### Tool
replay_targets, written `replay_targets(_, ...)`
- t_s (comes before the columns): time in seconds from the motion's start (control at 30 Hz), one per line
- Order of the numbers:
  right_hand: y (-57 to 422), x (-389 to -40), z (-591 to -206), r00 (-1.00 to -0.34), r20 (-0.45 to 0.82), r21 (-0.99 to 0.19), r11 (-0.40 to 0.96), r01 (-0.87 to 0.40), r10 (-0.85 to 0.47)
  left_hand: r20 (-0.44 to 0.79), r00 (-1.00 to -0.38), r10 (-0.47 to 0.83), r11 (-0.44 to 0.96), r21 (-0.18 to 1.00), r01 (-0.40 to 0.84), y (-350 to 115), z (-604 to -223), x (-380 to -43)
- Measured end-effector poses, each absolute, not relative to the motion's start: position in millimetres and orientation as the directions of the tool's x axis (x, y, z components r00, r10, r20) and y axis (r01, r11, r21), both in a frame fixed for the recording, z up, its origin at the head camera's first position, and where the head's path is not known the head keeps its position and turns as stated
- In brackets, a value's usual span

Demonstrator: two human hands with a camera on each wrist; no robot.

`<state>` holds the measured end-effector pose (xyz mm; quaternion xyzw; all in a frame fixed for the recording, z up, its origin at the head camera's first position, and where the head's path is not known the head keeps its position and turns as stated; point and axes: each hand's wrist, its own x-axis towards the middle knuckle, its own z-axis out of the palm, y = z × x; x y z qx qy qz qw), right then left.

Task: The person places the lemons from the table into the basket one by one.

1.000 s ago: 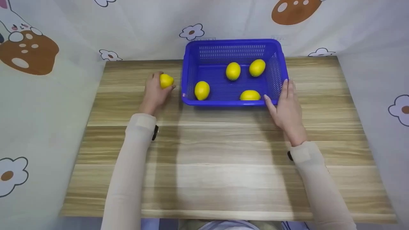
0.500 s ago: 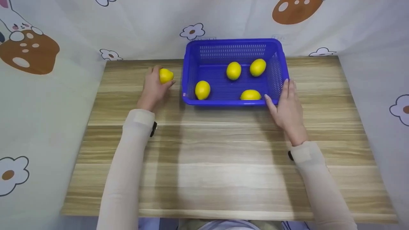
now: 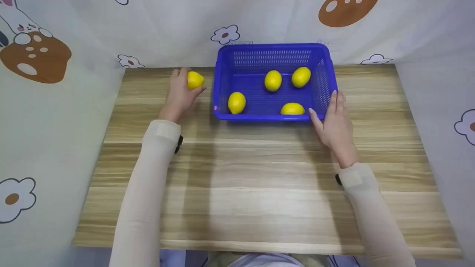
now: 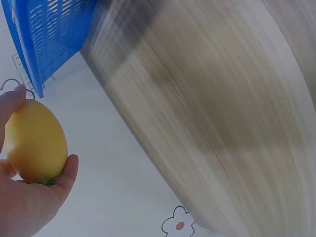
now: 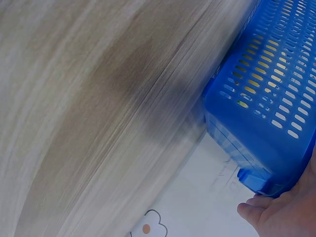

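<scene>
My left hand (image 3: 180,91) grips a yellow lemon (image 3: 195,80) left of the blue plastic basket (image 3: 259,118). In the left wrist view the lemon (image 4: 38,143) sits between thumb and fingers, its green-tinged end by a fingertip, near the basket's side (image 4: 61,34). My right hand (image 3: 337,124) rests at the basket's front right corner, fingers straight along the right side and thumb at the front rim. Several lemons lie spread inside the basket, among them one lemon (image 3: 236,102) at the front left and another (image 3: 301,77) at the back right.
A wood-grain table (image 3: 259,193) bears the basket near its back edge. White cloth (image 3: 167,33) with printed flowers and a rabbit hangs behind and at both sides. Yellow shows through the slots of the basket wall (image 5: 276,79) in the right wrist view.
My left hand has moved toward the back of the table with the lemon in its grip. The right hand stays at the basket's corner, and the lemons in the basket lie as before.
</scene>
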<state>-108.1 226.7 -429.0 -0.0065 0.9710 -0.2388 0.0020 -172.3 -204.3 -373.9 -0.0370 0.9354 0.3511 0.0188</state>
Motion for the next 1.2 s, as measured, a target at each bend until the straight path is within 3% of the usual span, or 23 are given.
replay_targets(1.2, 228.4, -109.8, -430.8, -1.000, 0.014, -0.458, 0.889, -0.017, -0.012, -0.107, -0.994, -0.007, 0.786, 0.614, -0.071, -166.4, -326.5, -180.7)
